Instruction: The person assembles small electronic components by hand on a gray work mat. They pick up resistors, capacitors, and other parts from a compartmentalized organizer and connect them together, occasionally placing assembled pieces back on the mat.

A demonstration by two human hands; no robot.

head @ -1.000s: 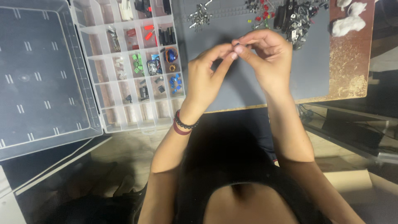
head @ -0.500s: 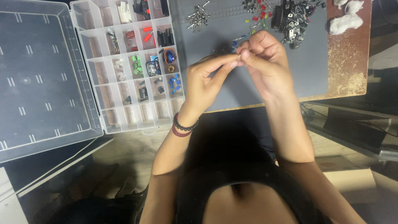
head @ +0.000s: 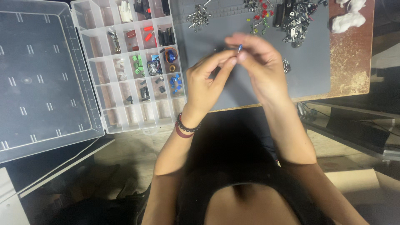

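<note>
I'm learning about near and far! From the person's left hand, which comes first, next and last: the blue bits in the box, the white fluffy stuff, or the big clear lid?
Measured from the left hand in the head view:
1. Blue bits, just to its left, in the divided box.
2. Clear lid, far to the left, lying open.
3. White fluffy stuff, up in the top right corner.

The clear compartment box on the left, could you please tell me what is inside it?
The compartment box holds small electronic parts: red, green, blue and black pieces. Several lower compartments look empty. Its open lid lies flat alongside.
</note>
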